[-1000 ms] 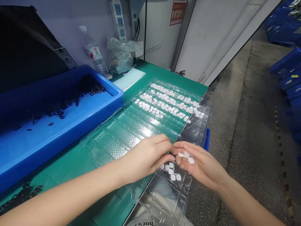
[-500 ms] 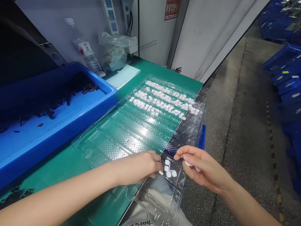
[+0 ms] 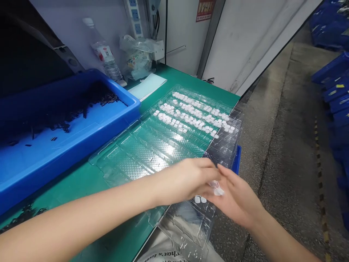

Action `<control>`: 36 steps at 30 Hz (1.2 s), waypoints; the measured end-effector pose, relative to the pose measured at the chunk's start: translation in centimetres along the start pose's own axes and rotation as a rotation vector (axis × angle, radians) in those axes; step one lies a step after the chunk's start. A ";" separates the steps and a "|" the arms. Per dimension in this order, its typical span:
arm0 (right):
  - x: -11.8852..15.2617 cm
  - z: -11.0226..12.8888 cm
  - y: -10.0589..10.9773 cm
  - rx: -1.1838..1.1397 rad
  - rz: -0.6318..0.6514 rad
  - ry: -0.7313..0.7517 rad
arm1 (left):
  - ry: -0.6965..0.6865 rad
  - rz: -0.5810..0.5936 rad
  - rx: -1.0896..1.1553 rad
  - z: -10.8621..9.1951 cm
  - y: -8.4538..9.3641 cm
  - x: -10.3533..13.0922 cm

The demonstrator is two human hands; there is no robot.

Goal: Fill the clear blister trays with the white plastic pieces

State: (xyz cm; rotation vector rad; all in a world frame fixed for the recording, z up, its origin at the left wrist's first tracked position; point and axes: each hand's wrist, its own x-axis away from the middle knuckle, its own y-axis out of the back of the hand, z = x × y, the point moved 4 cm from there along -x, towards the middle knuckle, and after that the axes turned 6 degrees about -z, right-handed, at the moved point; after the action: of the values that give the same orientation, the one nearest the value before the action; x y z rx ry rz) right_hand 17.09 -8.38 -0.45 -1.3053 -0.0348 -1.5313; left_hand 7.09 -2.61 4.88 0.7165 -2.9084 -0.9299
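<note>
My left hand (image 3: 192, 179) reaches over to my right hand, its fingers bent together at the right palm; whether a piece is between its fingertips is hidden by blur. In my right hand (image 3: 235, 198) lie small white rounded-square pieces (image 3: 218, 190), cupped in half-curled fingers. Just under both hands, more white pieces (image 3: 201, 199) rest in a near compartment of the clear plastic tray (image 3: 122, 154). Rows of similar white pieces (image 3: 188, 118) fill the tray's far compartments. Its right side reaches past the table edge.
A blue bin (image 3: 109, 127) with many thin black parts (image 3: 62, 125) stands at the left on the green table (image 3: 73, 182). Behind are a water bottle (image 3: 109, 62), a plastic bag (image 3: 139, 60) and a pale folded sheet (image 3: 148, 86). Blue crates (image 3: 338, 91) line the floor at right.
My left hand has moved right and up from the tray's near compartment to my right palm. My right hand has turned palm-up, its white pieces showing more. The view has shifted slightly.
</note>
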 end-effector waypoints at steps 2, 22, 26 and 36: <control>-0.1 0.2 0.4 -0.074 -0.065 -0.006 | -0.040 -0.042 -0.033 -0.6 0.2 -0.4; 1.3 0.8 3.5 -0.013 -0.140 0.084 | -0.102 0.338 -0.424 0.7 -6.1 2.3; 1.4 0.8 3.8 0.062 -0.298 0.095 | -0.073 0.313 -0.211 1.3 -4.3 1.7; -0.5 -1.0 -1.4 -0.024 -0.057 -0.042 | 0.099 0.120 -0.111 -1.9 1.2 0.5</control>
State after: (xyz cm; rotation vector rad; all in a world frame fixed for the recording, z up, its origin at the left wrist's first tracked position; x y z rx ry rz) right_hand 15.34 -8.02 -0.43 -1.3661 -0.0819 -1.5566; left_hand 6.40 -2.98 7.02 0.5581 -2.7539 -1.0035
